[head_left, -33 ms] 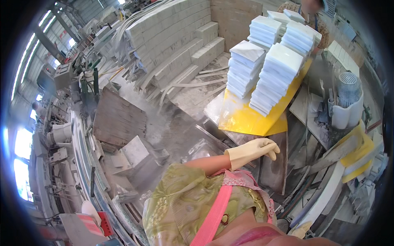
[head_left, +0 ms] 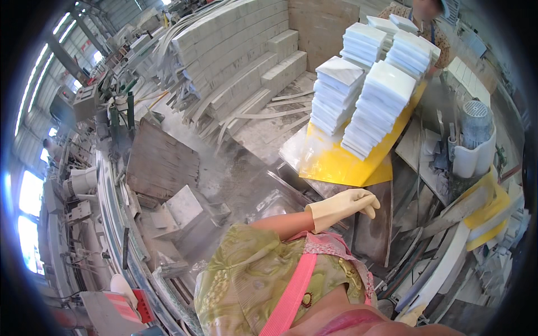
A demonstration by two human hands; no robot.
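Note:
My left hand [head_left: 347, 206], in a cream rubber glove, hangs bent across the front of my body. Its fingers are curled loosely together, and I see nothing in them. Beyond it, several stacks of square white stone tiles [head_left: 386, 84] rest on yellow sheeting [head_left: 322, 162]; the hand does not touch them. At the lower edge, near a curved white rail, a small part of my right hand [head_left: 413, 315] shows in a similar cream glove. Its fingers are too hidden to make out.
A long wall of stacked pale stone blocks [head_left: 241, 50] stands at the back. To the left are a brown board [head_left: 159, 159] and loose slabs [head_left: 184, 206]. A motor-like machine [head_left: 476, 117] stands at right. Another person [head_left: 440, 39] is behind the tiles.
The tile stacks sit very slightly further right in view. My left hand keeps practically the same pose.

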